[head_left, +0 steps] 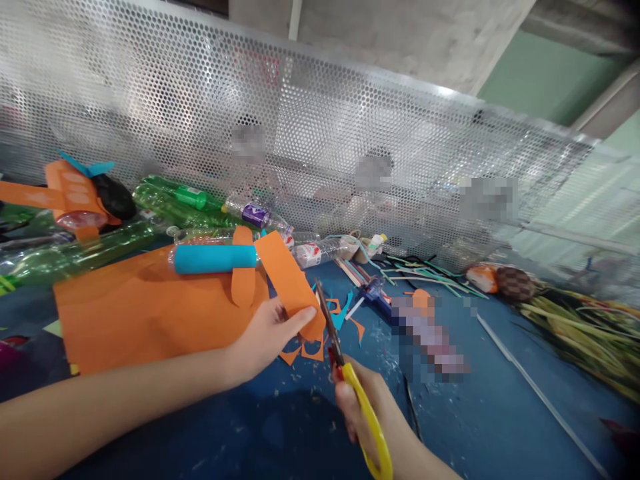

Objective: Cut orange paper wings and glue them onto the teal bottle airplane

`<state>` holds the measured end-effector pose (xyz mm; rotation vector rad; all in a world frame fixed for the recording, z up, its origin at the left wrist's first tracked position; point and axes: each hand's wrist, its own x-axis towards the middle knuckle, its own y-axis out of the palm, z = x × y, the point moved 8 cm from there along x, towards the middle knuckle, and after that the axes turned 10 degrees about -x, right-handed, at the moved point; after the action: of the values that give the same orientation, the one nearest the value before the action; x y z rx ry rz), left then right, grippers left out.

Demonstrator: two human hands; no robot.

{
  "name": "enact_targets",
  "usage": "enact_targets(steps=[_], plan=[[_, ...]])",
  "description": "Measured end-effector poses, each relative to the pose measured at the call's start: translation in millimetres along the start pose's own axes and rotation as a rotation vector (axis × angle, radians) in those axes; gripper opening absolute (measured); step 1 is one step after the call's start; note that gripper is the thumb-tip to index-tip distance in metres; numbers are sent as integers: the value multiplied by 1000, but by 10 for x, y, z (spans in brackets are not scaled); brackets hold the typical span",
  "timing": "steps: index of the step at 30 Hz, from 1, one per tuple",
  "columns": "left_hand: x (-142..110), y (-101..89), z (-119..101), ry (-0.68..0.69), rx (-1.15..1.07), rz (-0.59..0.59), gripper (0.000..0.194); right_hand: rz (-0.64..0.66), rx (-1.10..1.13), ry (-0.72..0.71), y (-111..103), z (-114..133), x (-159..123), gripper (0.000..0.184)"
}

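My left hand (273, 333) pinches the lower end of an orange paper strip (286, 277), thumb on top. In my right hand (373, 393) is a pair of scissors (364, 413) with yellow handles, its blades pointing up beside the strip's right edge. Whether the blades touch the paper I cannot tell. Behind the strip lies a plastic bottle wrapped in blue paper (213, 259), with a rounded orange paper piece (243, 287) across it. Under these spreads a large orange sheet (135, 313). Orange and blue paper scraps (313, 350) lie beneath the blades.
Green bottles (175, 197) and clear bottles line the back, before a perforated metal screen (320, 127). An orange paper model (75, 193) stands at left. Thin coloured strips (425, 273), a glue gun (377, 297) and dried stalks (575, 333) lie on the blue table (480, 413) at right.
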<state>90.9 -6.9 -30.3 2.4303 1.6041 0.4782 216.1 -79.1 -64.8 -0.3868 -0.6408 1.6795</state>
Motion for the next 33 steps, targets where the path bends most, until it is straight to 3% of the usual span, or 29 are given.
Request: enact_targets(steps=[2, 6, 12, 21, 27, 33], plan=[[6, 10, 102, -72, -9, 26, 23, -67, 91, 50, -44, -49, 62, 42], [-44, 48, 343, -236, 2, 104, 27, -273, 91, -40, -241, -15, 171, 41], [-72, 50, 483, -353, -26, 123, 27, -289, 135, -22, -268, -130, 220, 36], [71, -49, 385, -228, -184, 61, 27, -279, 238, 32, -258, -217, 252, 38], [160, -156, 268, -127, -147, -3, 25, -143, 387, 167, -105, -305, 255, 40], [217, -251, 133, -75, -181, -92, 26, -106, 323, 168, -79, -259, 240, 34]])
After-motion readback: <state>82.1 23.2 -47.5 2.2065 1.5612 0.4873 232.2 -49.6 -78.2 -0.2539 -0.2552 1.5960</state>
